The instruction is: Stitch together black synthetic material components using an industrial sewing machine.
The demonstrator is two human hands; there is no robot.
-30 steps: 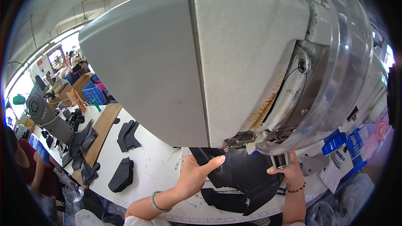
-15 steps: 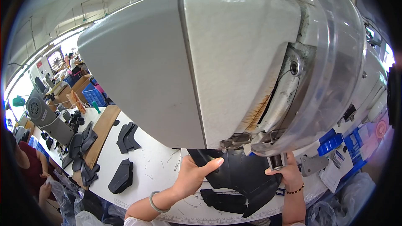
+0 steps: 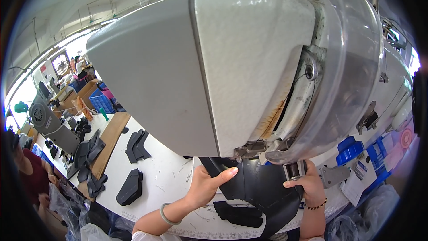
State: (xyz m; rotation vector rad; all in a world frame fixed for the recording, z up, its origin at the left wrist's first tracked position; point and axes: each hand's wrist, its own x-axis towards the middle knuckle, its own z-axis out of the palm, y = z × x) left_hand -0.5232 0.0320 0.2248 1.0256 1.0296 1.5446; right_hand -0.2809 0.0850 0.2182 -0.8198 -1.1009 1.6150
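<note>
While the big grey-white sewing machine head (image 3: 249,71) fills most of the view as it did a second ago, it now sits a little lower and further right in the picture, so the head camera has shifted slightly. The left hand (image 3: 206,186) has crept forward: its fingers lie flat and spread on the dark shaped panel (image 3: 256,185), the thumb stretched toward the machine's foot, pressing rather than gripping. The right hand (image 3: 307,183) stays at the panel's right edge, just beside the dark cylindrical post under the machine; its fingers seem curled over the material, though the post hides too much to tell how firmly. The two hands are apart, one on each side of the panel, which lies on the white table (image 3: 169,174) directly beneath the needle area, as before.

A second dark piece (image 3: 236,214) rests on the table near the lower edge, close to the left wrist with its pale bangle. Further left lie two small stacks of dark cut pieces (image 3: 137,145) and a single one (image 3: 130,187), unmoved. Beyond the table a blue crate (image 3: 103,102) stands on the floor; its contents are too small to make out.
</note>
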